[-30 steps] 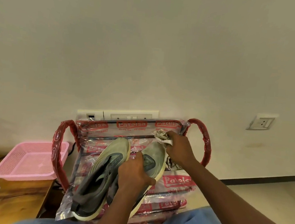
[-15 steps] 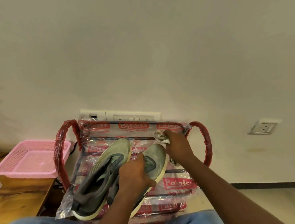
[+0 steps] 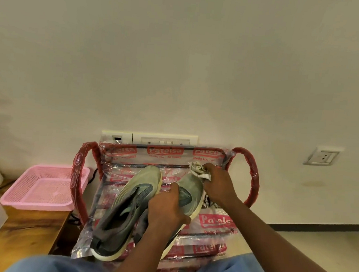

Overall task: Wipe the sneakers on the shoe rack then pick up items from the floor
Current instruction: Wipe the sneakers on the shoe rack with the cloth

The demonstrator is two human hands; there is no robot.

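Two sneakers (image 3: 129, 207) lie on the shoe rack (image 3: 216, 222). The left hand (image 3: 165, 212) grips one. The right hand (image 3: 217, 187) pinches a cloth (image 3: 199, 170) at its toe (it has hardly moved), so the wiping goes on.

glossy plastic wrap on rack (image 3: 214, 222); matt fabric sneakers (image 3: 125, 198); crumpled cloth (image 3: 199, 170); perforated plastic basket (image 3: 46, 187); polished wood table (image 3: 25, 230).

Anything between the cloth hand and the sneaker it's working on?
Nothing visible. The right hand pinches the cloth right at the toe of the right-side sneaker; the left hand grips that sneaker further back, clear of the toe.
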